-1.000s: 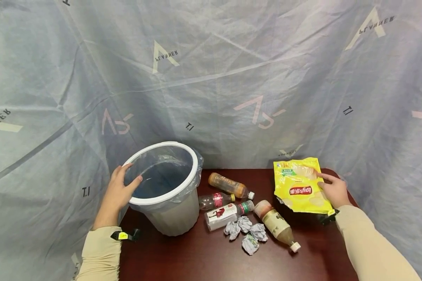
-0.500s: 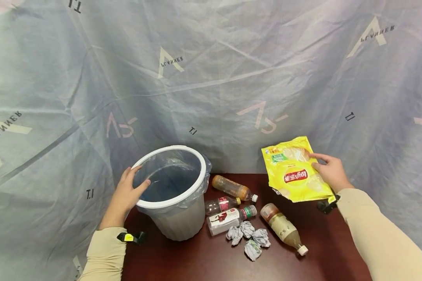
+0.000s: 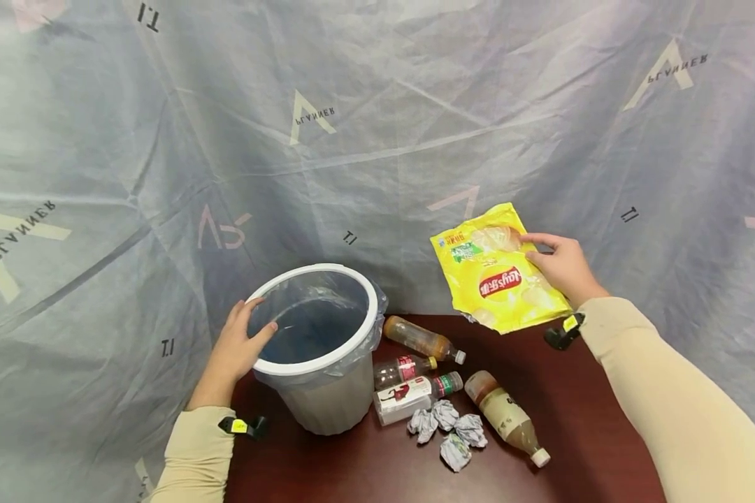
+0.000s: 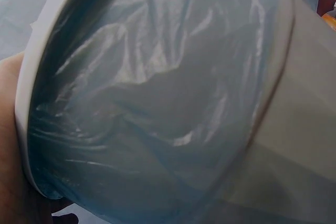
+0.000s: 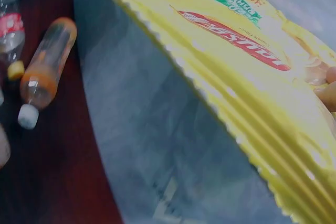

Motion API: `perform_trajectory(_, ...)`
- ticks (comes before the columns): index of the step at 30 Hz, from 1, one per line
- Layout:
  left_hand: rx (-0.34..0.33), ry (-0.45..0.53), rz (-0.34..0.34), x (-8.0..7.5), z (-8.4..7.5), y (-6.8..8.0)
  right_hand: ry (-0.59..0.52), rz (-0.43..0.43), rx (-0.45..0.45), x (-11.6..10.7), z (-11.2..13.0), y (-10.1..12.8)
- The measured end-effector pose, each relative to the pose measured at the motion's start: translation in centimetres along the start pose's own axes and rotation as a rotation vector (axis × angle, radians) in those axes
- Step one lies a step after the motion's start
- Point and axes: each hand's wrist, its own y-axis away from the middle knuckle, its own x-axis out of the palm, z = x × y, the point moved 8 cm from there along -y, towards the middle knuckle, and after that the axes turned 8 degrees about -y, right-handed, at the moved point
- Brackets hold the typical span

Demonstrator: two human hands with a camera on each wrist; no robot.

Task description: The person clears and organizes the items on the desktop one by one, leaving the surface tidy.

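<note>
My left hand (image 3: 238, 349) grips the white rim of a light-coloured trash bin (image 3: 330, 405) at the left of the table. A thin, see-through bin liner (image 4: 152, 93) is folded over that rim and fills the left wrist view. Above the table's back right, my right hand (image 3: 563, 269) pinches a yellow Lay's chip bag (image 3: 497, 283) by its side edge. The bag hangs in the air, apart from the bin, with its printed front upside down in the head view. In the right wrist view only fingertips (image 5: 328, 90) show on the bag.
Right of the bin lie an orange-tinted bottle (image 3: 418, 337), a pink-label bottle (image 3: 403, 370), a white-label bottle (image 3: 405, 398) and a brown bottle (image 3: 506, 416). Several crumpled paper balls (image 3: 456, 450) lie between them on the dark red table (image 3: 365, 475). Grey cloth (image 3: 377, 161) hangs behind.
My right hand has lifted the chip bag off the table and carried it leftward, toward the bin. The left hand stays on the rim. The view has shifted slightly.
</note>
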Motion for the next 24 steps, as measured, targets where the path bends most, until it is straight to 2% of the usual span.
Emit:
perform_trajectory(4,-0.011,0.006,0.005,0.3,0.2,0.0,-0.007,0.022,-0.019,1.7,2.7,-1.1)
perform_trajectory(11,-0.025,0.011,0.003,0.3,0.3,-0.1,-0.010,0.054,-0.105,5.0,7.6,-2.5)
perform_trajectory(19,-0.029,0.013,0.008,0.1,-0.1,-0.2,-0.013,0.095,-0.135,8.1,10.7,-3.4)
perform_trajectory(24,-0.013,0.015,-0.018,-0.5,-0.8,-0.6,-0.009,0.112,-0.171,9.1,12.9,-3.7)
